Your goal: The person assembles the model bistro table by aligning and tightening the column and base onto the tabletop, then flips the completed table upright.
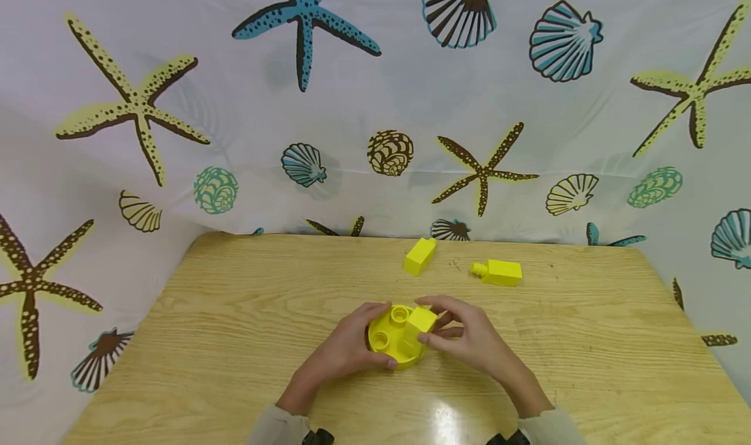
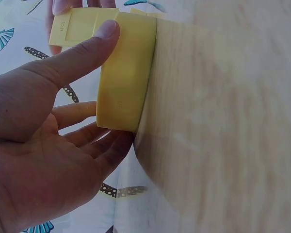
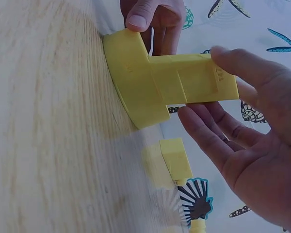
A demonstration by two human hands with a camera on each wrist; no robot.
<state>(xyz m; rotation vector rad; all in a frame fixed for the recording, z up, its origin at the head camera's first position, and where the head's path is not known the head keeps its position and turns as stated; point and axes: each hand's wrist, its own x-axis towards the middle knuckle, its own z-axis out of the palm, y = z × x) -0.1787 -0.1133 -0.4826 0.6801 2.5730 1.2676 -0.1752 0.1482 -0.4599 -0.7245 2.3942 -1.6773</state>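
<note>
A round, shallow yellow base lies on the table between the hands, with two round sockets showing inside it. My left hand grips its left side, thumb at the near edge and fingers round the far side. On the base's right side a yellow rectangular block stands upright, its lower end inside the rim. My right hand pinches this block near its top. In the right wrist view the thumb lies on one face of the block, with the fingers on the opposite side.
Two more yellow blocks lie on the wooden table beyond the hands. One block points away; the other block lies sideways with its ridged neck to the left. A cloth printed with starfish and shells hangs behind the table.
</note>
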